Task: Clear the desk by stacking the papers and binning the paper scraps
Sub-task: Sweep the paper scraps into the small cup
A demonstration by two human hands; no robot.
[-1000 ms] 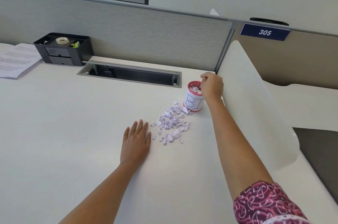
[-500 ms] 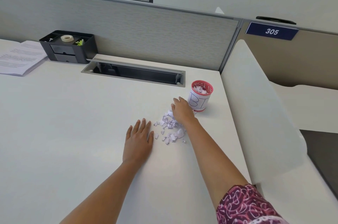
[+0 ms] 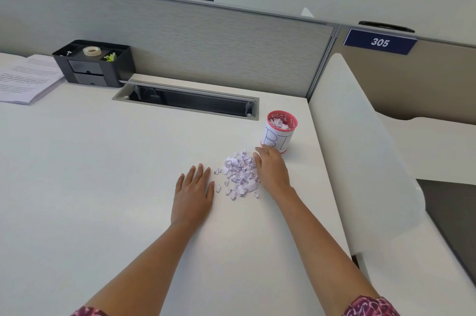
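White desk (image 3: 77, 186): left hand (image 3: 193, 197) lies flat and open; right hand (image 3: 270, 171) cups paper scraps (image 3: 238, 174) beside the bin (image 3: 279, 132), grip unclear.

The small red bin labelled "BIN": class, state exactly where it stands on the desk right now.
In the head view, the bin stands toward the desk's far right, just beyond the right hand and the paper scraps, beside the cable tray's right end.

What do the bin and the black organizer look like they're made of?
Bin: the pink rim and inside look like perforated mesh, metal or plastic, I cannot tell which. A white paper label with hand-drawn letters wraps the outside. Organizer: likely moulded plastic, going by its matte black, smooth walls with rounded corners and two small drawer fronts.
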